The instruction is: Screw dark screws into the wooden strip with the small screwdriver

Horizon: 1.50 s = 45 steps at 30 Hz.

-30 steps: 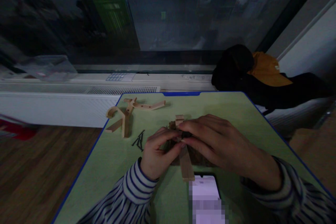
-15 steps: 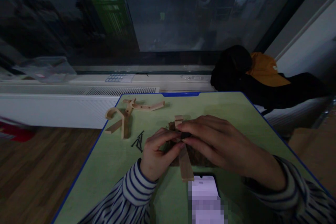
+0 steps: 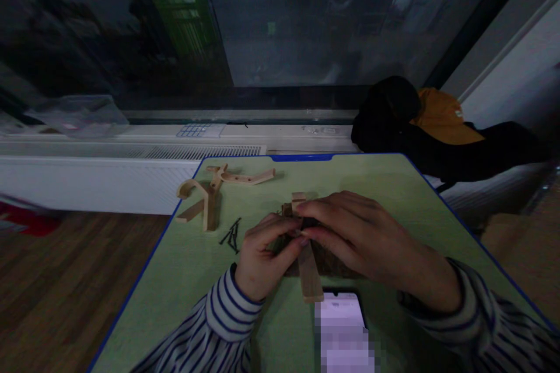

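Note:
At the middle of the table, both hands meet over a flat wooden strip [image 3: 311, 277]. My right hand [image 3: 356, 230] is closed in a pinch, with a small dark piece [image 3: 310, 223] between its thumb and fingers. From the other side, my left hand [image 3: 268, 253] pinches at the same spot; its fingertips hide what they grip. Under the hands and strip lies a dark brown, rough-looking slab [image 3: 336, 265], mostly covered. Left of my left hand is a small pile of dark screws [image 3: 231, 235].
Pale wooden pieces, among them a curved hook [image 3: 195, 189], stand at the table's [image 3: 144, 309] back left. A lit phone [image 3: 343, 326] lies in front of the strip. Beyond the table are a radiator [image 3: 109, 178] and a dark bag with an orange part [image 3: 441, 113].
The right fingers have shifted slightly around the dark piece, and the right wrist has drawn a little to the left. The strip and left hand hold nearly the same place.

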Tool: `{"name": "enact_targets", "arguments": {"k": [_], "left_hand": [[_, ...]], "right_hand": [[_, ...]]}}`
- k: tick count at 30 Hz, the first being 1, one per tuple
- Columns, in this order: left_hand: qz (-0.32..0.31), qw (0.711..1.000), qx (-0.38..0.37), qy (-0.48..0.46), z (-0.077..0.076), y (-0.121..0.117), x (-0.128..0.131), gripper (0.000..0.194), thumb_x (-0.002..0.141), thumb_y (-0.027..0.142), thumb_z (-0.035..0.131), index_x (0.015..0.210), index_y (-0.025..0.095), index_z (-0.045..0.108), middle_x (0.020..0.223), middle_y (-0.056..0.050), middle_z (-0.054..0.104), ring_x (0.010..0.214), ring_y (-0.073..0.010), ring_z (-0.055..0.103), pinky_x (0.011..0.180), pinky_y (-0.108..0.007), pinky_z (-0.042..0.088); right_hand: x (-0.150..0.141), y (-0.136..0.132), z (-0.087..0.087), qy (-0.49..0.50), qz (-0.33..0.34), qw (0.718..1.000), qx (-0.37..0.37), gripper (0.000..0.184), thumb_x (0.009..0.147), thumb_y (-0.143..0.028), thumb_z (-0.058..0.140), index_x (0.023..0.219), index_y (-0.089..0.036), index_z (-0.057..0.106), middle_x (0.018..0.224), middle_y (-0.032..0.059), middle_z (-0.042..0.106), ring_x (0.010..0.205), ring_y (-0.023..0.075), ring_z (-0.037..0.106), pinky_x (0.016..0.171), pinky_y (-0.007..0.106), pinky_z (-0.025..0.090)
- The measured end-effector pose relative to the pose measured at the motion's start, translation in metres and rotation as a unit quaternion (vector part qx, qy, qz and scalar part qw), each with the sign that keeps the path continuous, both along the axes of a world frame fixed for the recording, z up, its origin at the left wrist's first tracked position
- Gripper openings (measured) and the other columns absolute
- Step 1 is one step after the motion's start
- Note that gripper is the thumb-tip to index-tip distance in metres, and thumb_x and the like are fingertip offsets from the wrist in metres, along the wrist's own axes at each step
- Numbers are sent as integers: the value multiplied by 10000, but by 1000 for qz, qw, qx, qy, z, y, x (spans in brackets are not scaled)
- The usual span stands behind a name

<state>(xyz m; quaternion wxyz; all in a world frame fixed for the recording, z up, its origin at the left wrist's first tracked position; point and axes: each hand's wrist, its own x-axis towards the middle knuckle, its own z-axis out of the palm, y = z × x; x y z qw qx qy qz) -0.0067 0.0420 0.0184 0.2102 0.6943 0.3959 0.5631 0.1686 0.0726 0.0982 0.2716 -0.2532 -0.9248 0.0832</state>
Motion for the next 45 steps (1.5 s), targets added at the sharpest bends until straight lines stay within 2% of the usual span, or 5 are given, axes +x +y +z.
{"name": "enact_targets", "arguments": {"k": [6, 16, 24, 41, 45], "left_hand": [[6, 1000, -14, 6, -4, 0, 0, 187, 745, 124, 655, 926, 173, 657, 769, -35, 658, 740, -143, 616, 682, -249, 508], [-11, 1000, 3, 7, 4, 1, 0, 119, 765, 146, 646, 879, 171, 674, 779, -47, 700, 718, -146, 623, 667, -262, 514], [23, 1000, -20, -1, 4, -1, 1, 121, 741, 163, 667, 862, 166, 668, 698, -14, 643, 632, -118, 598, 612, -227, 516], [5, 1000, -19, -17, 1, -1, 0, 173, 730, 160, 675, 903, 168, 673, 752, -50, 678, 720, -156, 626, 673, -269, 520], [9, 1000, -14, -7, 4, -1, 1, 130, 737, 141, 668, 864, 160, 676, 740, -46, 690, 715, -153, 626, 662, -257, 513]], "right_hand": [[0, 1, -1, 6, 8, 1000, -13, 259, 905, -253, 476, 1144, -160, 511, 1078, 61, 640, 973, 143, 577, 865, 297, 461], [2, -3, 1, 6, 12, 999, -36, 256, 895, -254, 492, 1138, -173, 508, 1098, 53, 632, 997, 141, 566, 877, 306, 450], [4, -1, 2, -23, 15, 999, -46, 329, 920, -242, 439, 1248, -230, 450, 1188, 37, 597, 1068, 145, 539, 916, 321, 426], [3, 0, 0, -12, -1, 998, -62, 277, 903, -288, 471, 1170, -221, 497, 1136, 47, 617, 1029, 168, 569, 883, 328, 460], [4, -2, 3, -20, -2, 997, -72, 359, 896, -291, 483, 1249, -238, 444, 1185, 31, 595, 1053, 155, 555, 895, 318, 451]]}}
